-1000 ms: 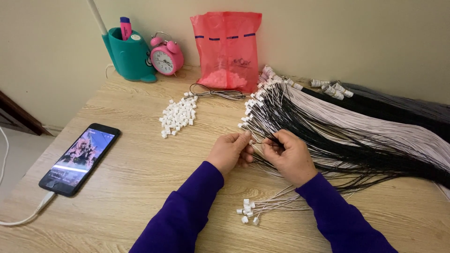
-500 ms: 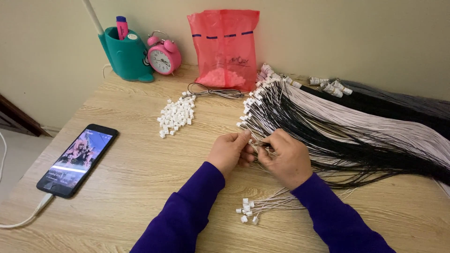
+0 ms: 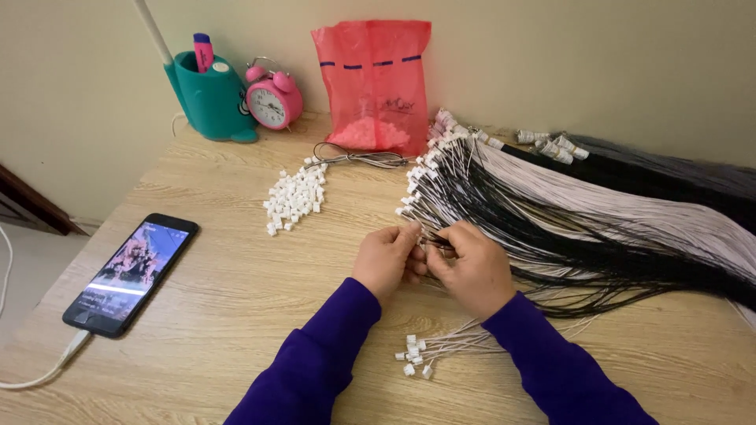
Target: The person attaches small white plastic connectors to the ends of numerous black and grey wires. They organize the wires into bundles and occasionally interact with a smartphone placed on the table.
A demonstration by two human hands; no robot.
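- Since the earlier frames the two hands have drawn a little closer together over the wire ends, the right one edging leftward to meet the left; the things around them on the wooden table [image 3: 220,283] lie as they did.
- At the table's left edge a phone [image 3: 130,273] lies face up with its screen lit, a white cable running off its near end.
- Toward the far left corner stand a teal pen holder [image 3: 209,98] with a pink marker in it and, just beside it, a pink alarm clock [image 3: 272,101].
- Out from the clock, a loose heap of small white connectors [image 3: 294,198] sits on the bare wood, well apart from the hands.
- Against the wall at the far edge leans a red plastic bag [image 3: 376,83], with a thin coil of wire lying just in front of it.
- Left hand [image 3: 386,260]: fingers pinched shut on the tip of a thin wire, touching the right hand.
- Right hand [image 3: 471,267]: fingers curled, gripping the same wire end from the other side; what sits between the fingertips is too small to tell.
- Both hands work at the near end of the large fan of black and white wires [image 3: 583,220], which spreads toward the table's right edge.
- By my reading, the step in hand is fitting or checking a wire end, and the next move calls for a fine fingertip grip.
- Near the front edge, between the purple sleeves, lies a small bundle of finished wires [image 3: 449,346] with white plugs.
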